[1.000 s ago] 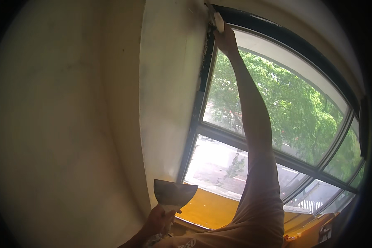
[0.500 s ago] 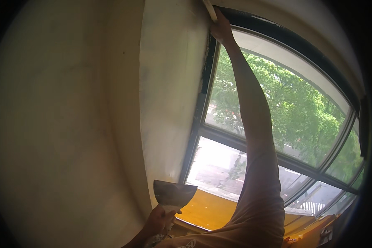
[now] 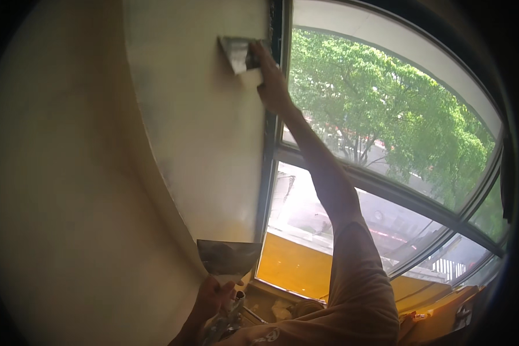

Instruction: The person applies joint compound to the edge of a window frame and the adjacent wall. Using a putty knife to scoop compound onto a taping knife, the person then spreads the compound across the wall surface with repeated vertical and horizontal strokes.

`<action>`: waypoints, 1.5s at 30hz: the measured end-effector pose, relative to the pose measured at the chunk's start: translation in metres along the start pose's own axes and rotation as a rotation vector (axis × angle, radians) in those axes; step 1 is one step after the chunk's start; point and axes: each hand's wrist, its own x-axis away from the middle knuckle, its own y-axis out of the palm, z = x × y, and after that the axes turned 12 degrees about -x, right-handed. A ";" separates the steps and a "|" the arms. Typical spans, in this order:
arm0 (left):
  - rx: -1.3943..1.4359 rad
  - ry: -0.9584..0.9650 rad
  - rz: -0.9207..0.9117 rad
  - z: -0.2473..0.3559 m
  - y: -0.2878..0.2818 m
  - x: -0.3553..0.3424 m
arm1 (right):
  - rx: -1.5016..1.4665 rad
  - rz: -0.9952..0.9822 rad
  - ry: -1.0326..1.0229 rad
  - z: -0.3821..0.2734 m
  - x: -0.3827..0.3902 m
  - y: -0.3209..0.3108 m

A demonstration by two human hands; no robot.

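Note:
Low in the picture my left hand (image 3: 212, 297) is closed round the handle of a wide putty knife (image 3: 228, 257), its dark metal blade pointing up and smeared in places. My right arm reaches up in front of the window, and the right hand (image 3: 272, 86) grips a second putty knife (image 3: 234, 53). That blade lies at or very near the pale wall strip (image 3: 196, 127) beside the window frame; whether its whole edge touches cannot be made out. My right fingers partly cover its handle.
A dark-framed window (image 3: 380, 109) fills the right side, with trees and a street outside. Below it runs a yellow-orange surface (image 3: 294, 265). A wall corner edge (image 3: 147, 138) borders the strip on the left. Cluttered items (image 3: 282, 310) lie beneath my arms.
My right hand has come down and left from the top of the window frame to the wall strip, turning its putty knife. The left hand has shifted slightly left, and the view has moved.

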 end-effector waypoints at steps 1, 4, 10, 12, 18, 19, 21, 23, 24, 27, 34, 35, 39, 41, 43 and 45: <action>-0.009 -0.011 0.000 0.001 0.003 0.001 | 0.001 -0.001 -0.027 0.002 0.021 0.004; 0.040 -0.030 0.056 0.003 0.012 0.009 | 0.012 -0.055 0.009 -0.004 0.083 0.014; -0.013 -0.138 0.080 0.000 0.011 0.030 | 0.001 -0.118 0.162 -0.016 0.215 0.043; -0.011 -0.198 0.092 -0.006 0.011 0.037 | -0.044 -0.131 0.180 -0.013 0.261 0.058; -0.049 -0.266 0.067 -0.017 -0.001 0.053 | -0.027 -0.199 0.276 -0.010 0.361 0.085; -0.046 -0.267 0.051 -0.019 -0.002 0.052 | -0.030 -0.206 0.284 -0.006 0.378 0.089; -0.132 -0.298 0.057 -0.027 -0.002 0.061 | -0.048 -0.211 0.296 0.000 0.418 0.102; -0.170 -0.328 0.070 -0.036 0.001 0.062 | -0.046 -0.234 0.296 0.011 0.461 0.116; -0.174 -0.345 0.067 -0.039 0.001 0.062 | -0.053 -0.233 0.313 0.012 0.479 0.117; -0.203 -0.343 -0.001 -0.049 0.006 0.059 | -0.036 -0.307 0.356 0.012 0.529 0.114; -0.189 -0.379 -0.051 -0.063 0.010 0.054 | -0.069 -0.289 0.659 -0.030 0.610 0.076; -0.193 -0.405 -0.067 -0.059 0.012 0.055 | -0.057 -0.291 0.653 -0.036 0.612 0.072; -0.106 -0.419 0.025 -0.043 0.021 0.054 | -0.432 0.151 1.092 -0.056 0.564 0.060; -0.108 -0.407 -0.006 -0.040 0.014 0.057 | -0.465 0.191 1.210 -0.058 0.527 0.047; -0.086 -0.345 0.019 -0.042 0.013 0.063 | -0.443 0.204 1.126 -0.057 0.498 0.045; -0.063 -0.353 0.041 -0.045 0.011 0.066 | -0.417 0.228 1.031 -0.041 0.478 0.044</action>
